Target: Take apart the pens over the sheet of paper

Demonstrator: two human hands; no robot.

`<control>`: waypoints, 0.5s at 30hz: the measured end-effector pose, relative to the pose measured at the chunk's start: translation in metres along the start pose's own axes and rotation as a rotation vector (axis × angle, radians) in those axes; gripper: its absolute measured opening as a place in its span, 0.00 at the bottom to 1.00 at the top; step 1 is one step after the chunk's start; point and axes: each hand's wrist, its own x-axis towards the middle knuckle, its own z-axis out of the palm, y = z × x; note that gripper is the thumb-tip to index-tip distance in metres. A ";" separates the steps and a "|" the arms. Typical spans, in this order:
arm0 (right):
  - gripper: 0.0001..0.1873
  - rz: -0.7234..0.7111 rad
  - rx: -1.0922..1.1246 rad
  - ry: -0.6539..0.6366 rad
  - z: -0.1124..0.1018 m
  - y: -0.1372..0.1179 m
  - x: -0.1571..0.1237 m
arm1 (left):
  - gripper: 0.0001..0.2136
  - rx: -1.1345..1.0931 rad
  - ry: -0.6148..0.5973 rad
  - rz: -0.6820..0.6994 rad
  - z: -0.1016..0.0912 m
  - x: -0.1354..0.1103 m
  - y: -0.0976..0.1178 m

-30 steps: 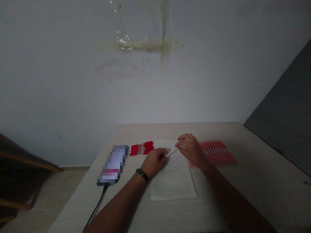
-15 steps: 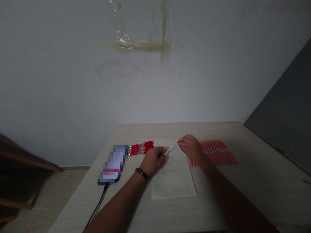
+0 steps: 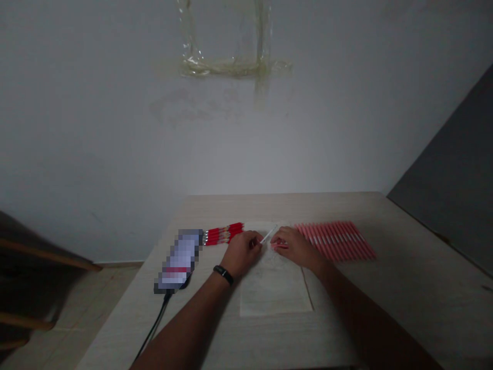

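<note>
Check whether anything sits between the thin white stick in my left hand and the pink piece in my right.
Nothing visible does. The left hand pinches the white stick, the right hand holds the pink piece close beside it, and only the paper sheet lies beneath them.

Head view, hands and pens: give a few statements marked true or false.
The left hand holds a thin white rod. True.
The phone lies right of the paper sheet. False: it lies left of it.
A row of pink pens lies right of the right hand. True.
The red pens lie on the floor. False: they lie on the table, beside the phone.
</note>
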 end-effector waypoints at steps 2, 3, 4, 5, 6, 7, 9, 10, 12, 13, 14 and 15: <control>0.07 -0.005 -0.003 0.003 0.000 0.003 0.000 | 0.09 0.013 0.006 0.006 0.000 0.000 -0.001; 0.07 -0.006 0.002 0.008 0.000 0.004 0.000 | 0.09 0.018 0.010 0.008 0.000 0.000 -0.001; 0.07 -0.002 0.010 0.020 0.000 0.006 0.001 | 0.09 0.023 0.012 0.009 0.000 0.000 -0.002; 0.07 0.008 0.020 0.040 0.000 0.007 0.001 | 0.09 0.027 0.012 0.011 0.000 0.000 -0.002; 0.07 0.024 0.031 0.065 -0.001 0.008 0.002 | 0.09 0.030 0.013 0.013 0.000 0.000 -0.002; 0.07 0.048 0.047 0.094 -0.002 0.009 0.002 | 0.09 0.032 0.014 0.013 0.000 0.000 -0.002; 0.07 0.097 0.093 0.148 -0.006 0.009 0.003 | 0.09 0.030 0.015 0.007 -0.001 0.000 -0.001; 0.07 0.117 0.119 0.170 -0.008 0.007 0.004 | 0.09 0.027 0.018 0.004 -0.002 0.000 -0.001; 0.07 0.141 0.172 0.205 -0.013 0.003 0.004 | 0.09 0.025 0.028 -0.002 -0.002 0.000 -0.001; 0.06 0.147 0.191 0.222 -0.015 0.000 0.004 | 0.09 0.030 0.032 -0.005 -0.002 0.000 -0.001; 0.06 0.152 0.204 0.234 -0.016 -0.003 0.004 | 0.09 0.037 0.038 -0.006 -0.002 0.000 -0.001; 0.05 0.158 0.210 0.245 -0.018 -0.006 0.003 | 0.09 0.046 0.045 -0.006 -0.002 0.000 -0.002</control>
